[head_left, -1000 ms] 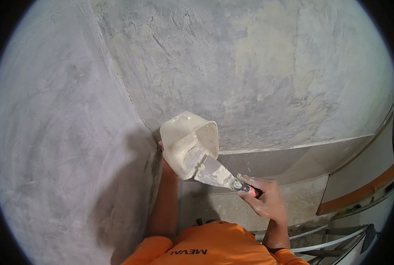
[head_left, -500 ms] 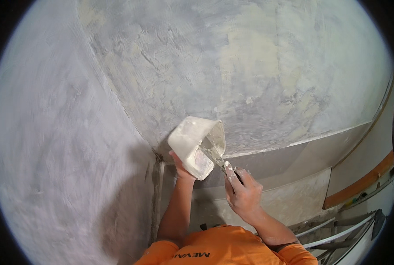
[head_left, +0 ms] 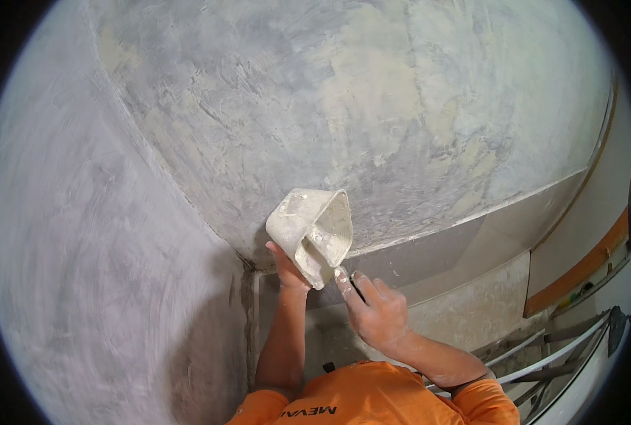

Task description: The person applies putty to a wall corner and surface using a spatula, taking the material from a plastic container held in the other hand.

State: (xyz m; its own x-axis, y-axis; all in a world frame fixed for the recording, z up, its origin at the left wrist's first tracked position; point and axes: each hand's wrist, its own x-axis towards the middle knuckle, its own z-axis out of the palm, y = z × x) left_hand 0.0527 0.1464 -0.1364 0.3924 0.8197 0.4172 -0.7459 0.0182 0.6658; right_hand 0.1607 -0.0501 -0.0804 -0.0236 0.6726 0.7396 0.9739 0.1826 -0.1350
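A tilted, off-white plastic tub [head_left: 298, 212] smeared with pale filler is in my left hand [head_left: 286, 269], its fingers around the tub's lower left side. My right hand [head_left: 376, 312] grips a putty knife [head_left: 358, 287] by its handle, the blade reaching into the tub and mostly hidden there. Filler coats the fingertips of my right hand. Behind the tub is a patchy grey plastered wall [head_left: 400, 99], meeting the left wall [head_left: 89, 248] in a corner.
Along the bottom of the far wall runs a grey panel [head_left: 436, 248]. At the right are a board with orange wooden edging [head_left: 588, 265] and metal rails [head_left: 556, 354], perhaps a ladder. My orange shirt [head_left: 372, 397] fills the lower edge.
My right hand has turned and moved leftward, carrying the knife blade further into the tub. The tub has tilted and turned in my left hand. The view has shifted slightly.
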